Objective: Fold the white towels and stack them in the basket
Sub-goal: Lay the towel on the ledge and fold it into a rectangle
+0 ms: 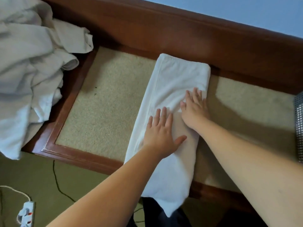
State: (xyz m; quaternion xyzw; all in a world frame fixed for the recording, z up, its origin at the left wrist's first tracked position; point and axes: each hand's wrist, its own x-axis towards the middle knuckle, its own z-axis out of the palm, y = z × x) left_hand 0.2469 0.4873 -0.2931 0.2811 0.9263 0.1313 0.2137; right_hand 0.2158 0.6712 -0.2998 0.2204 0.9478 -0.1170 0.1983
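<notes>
I see my left hand [161, 133] flat on the folded towel [170, 102], fingers straight, grasping nothing; my right hand [194, 108] presses beside it, fingers spread, on the table [105, 102].

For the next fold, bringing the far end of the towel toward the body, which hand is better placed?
Probably the right hand: it lies flat higher on the towel, nearer the far end. The left hand lies lower and could hold the middle.

A wood-framed table [68, 145] carries a folded towel [170, 89] and a rumpled towel heap [27, 63].
</notes>
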